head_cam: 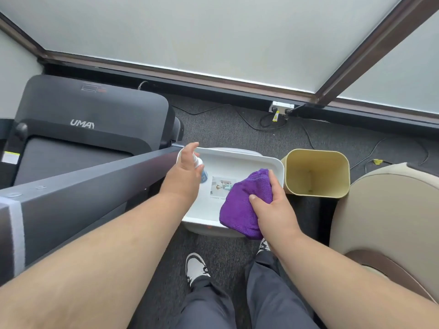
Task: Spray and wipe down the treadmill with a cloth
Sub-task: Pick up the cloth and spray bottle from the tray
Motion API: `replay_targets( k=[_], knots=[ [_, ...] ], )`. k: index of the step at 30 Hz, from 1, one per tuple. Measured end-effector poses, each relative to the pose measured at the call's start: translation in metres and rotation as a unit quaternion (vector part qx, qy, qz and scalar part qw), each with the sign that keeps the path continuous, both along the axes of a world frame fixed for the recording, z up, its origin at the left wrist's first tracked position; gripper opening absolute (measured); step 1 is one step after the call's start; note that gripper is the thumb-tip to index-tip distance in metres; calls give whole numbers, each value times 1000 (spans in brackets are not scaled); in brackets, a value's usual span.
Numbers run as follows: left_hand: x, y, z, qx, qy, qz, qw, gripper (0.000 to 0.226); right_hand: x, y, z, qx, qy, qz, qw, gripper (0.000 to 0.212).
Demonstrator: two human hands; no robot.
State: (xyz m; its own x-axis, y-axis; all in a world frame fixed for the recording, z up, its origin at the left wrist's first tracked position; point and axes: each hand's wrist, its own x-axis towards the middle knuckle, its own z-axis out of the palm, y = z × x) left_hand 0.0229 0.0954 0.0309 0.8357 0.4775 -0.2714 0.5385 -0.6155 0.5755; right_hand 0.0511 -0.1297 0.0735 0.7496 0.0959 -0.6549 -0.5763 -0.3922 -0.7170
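"Two hands over the white tray [273, 160], and that is about where I stand. Both tools are there; no wiping has begun as far as I can see."

"Which hand has what?"

"My right hand [273, 205] is curled round the purple cloth [240, 210], thumb on top, fingers wrapped over its far side. The cloth sits bunched at the tray's near right corner and droops over the near edge. My left hand [185, 174] is at the tray's left edge, around the spray bottle [202, 169] (white nozzle, clear body, blue label). I see its back only, so I cannot tell whether the fingers have closed on the bottle or merely touch it."

"And the treadmill?"

"Off to the left of the tray. The treadmill [95, 108] has its dark hood and belt at the far left, and its grey handrail [95, 181] crosses in front of my left forearm. I make out no wet sheen or streaks on any of it, though a fine mist would be hard to spot from here."

"So how far along?"

"Right at the start, I would judge. Cloth in hand, bottle nearly so. Spraying the rail and hood, then wiping them, is all left to do. A beige bin [316, 172] stands just beside the tray's right edge, out of the way."
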Motion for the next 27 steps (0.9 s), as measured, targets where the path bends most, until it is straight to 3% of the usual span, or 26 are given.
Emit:
replay_targets(
  k=[8,11,14,19,21,24,27],
  knots=[
    [-16,-29,137,-62,-136,-94,984,69,20,2,72,-73,14,42,996,71],
    [-13,-44,180,-130,-156,-124,971,65,17,4,102,19,70,-21,997,61],
    [-12,-61,209,-153,-159,-114,969,62,11,11,130,154,167,-126,966,48],
    [-7,-83,239,-168,-184,-58,967,59,5,8,164,200,185,-163,948,42],
    [-6,-96,250,-165,-196,-44,966,64,8,5,177,184,162,-144,959,44],
    [-4,-109,263,-164,-239,10,957,70,13,2,197,108,79,-34,990,53],
    [-1,-110,283,-161,-282,92,941,69,19,4,226,75,40,46,995,68]
  ],
)
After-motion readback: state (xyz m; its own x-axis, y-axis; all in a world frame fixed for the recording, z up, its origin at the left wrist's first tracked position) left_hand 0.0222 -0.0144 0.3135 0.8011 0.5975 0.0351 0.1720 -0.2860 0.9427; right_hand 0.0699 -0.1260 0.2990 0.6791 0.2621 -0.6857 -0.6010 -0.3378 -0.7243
